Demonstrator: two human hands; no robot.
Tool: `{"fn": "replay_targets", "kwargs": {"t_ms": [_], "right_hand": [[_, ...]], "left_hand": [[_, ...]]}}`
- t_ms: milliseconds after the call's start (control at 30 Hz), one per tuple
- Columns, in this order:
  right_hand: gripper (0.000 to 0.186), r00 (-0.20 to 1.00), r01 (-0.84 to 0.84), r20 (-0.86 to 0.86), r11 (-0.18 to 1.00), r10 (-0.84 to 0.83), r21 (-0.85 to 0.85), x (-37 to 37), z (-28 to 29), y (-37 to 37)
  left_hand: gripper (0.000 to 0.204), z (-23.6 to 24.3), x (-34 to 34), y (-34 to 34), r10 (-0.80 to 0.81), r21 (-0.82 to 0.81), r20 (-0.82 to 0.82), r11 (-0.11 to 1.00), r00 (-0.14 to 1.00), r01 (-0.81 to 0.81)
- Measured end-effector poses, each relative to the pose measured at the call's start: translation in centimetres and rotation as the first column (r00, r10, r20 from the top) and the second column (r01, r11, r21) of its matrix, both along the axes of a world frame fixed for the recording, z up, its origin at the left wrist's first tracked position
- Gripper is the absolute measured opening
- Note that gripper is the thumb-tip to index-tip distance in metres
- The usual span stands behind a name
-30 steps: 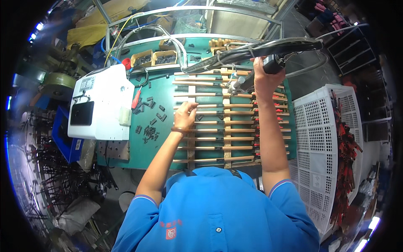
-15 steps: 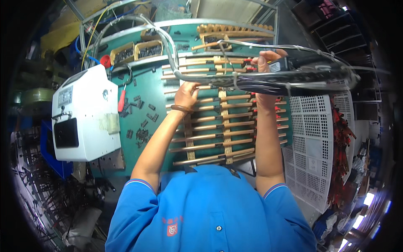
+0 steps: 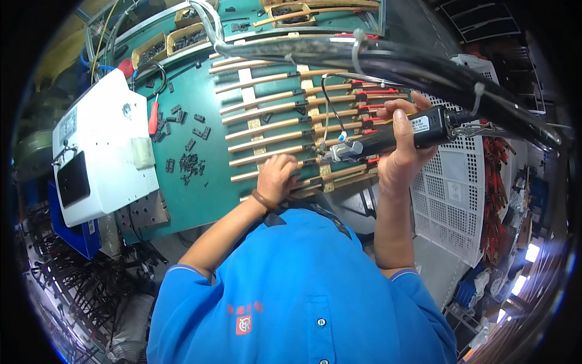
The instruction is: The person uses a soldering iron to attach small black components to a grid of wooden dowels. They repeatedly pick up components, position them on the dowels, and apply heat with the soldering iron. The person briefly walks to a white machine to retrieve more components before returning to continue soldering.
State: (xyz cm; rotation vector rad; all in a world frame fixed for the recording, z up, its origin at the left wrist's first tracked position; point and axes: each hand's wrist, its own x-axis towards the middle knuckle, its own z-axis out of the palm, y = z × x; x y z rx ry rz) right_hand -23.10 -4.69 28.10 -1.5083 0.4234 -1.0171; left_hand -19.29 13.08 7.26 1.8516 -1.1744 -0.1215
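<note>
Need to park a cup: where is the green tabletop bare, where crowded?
Bare: green tabletop between the white machine, loose black parts and near edge; a smaller patch beyond those parts, left of the wooden rods. Crowded: the rods, with the left hand at the near ones and the right hand holding a black tool over them.

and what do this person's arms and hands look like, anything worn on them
The left hand and right hand wear no gloves. A brown, rounded bracelet circles the left wrist; none shows on the right. Short blue sleeves leave the forearms bare.
</note>
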Motion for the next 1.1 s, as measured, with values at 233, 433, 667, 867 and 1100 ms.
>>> {"fn": "replay_targets", "kwargs": {"t_ms": [233, 433, 667, 867, 1100], "right_hand": [[0.033, 0.998, -0.047, 0.055, 0.997, 0.044, 0.053, -1.3, -0.2, 2.2], [0.029, 0.99, -0.118, 0.086, 0.99, 0.112, 0.071, -0.8, -0.1, 2.2], [0.026, 0.981, -0.167, 0.123, 0.98, 0.153, 0.109, -1.4, -0.4, 1.7], [0.026, 0.975, -0.201, 0.125, 0.972, 0.186, 0.12, -2.1, 0.0, 2.1], [0.032, 0.974, -0.199, 0.127, 0.976, 0.187, 0.088, -1.9, -0.3, 1.7]], "left_hand": [[0.031, -1.4, -0.9, -2.2, 0.055, 0.09, 0.009, 0.994, 0.998, -0.056], [0.024, -1.8, -1.9, -2.4, 0.142, 0.191, -0.038, 0.973, 0.989, -0.132], [0.034, -0.9, -2.5, -1.3, 0.149, 0.053, -0.097, 0.988, 0.984, -0.145], [0.042, -0.3, -4.5, -1.3, 0.306, 0.131, -0.03, 0.945, 0.952, -0.3], [0.047, -0.8, -6.2, 0.5, 0.285, 0.136, 0.019, 0.949, 0.958, -0.284]]}}
